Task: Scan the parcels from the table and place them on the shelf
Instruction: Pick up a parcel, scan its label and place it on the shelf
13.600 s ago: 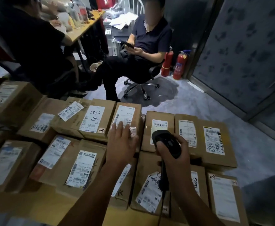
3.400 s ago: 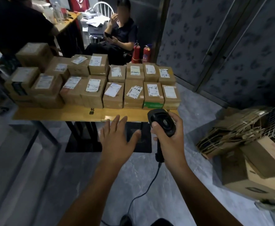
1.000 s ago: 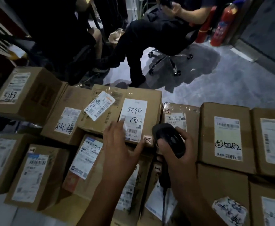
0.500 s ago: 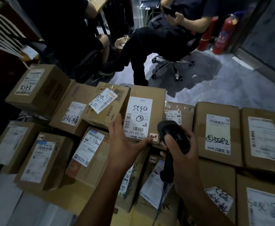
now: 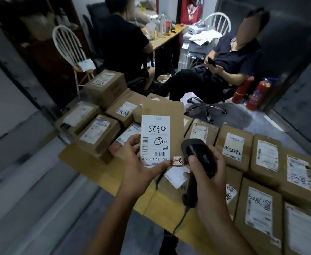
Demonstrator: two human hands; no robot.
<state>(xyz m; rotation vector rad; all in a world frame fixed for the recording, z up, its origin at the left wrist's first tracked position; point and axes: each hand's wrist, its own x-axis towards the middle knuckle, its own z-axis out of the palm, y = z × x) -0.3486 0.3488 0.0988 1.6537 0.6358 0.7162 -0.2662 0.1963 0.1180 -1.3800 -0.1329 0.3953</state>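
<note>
My left hand (image 5: 139, 167) grips the near end of a brown cardboard parcel (image 5: 175, 115) and holds it lifted above the table, its white label with handwritten digits and barcodes facing me. My right hand (image 5: 209, 178) is closed around a black corded barcode scanner (image 5: 197, 153), whose head sits just right of the label's lower corner. Several more labelled parcels (image 5: 233, 147) lie packed together on the wooden table (image 5: 99, 172). No shelf shows in this view.
Two people sit beyond the table, one on an office chair (image 5: 206, 105) holding a phone, one at a cluttered desk (image 5: 166, 36). Two red fire extinguishers (image 5: 257, 94) stand by the right wall. A white chair (image 5: 70, 46) stands at back left. Grey floor lies to my left.
My left hand has closed on the parcel marked 5230 and raised it off the stack toward me. The scanner hand stays beside it. My view has pulled back and risen.
</note>
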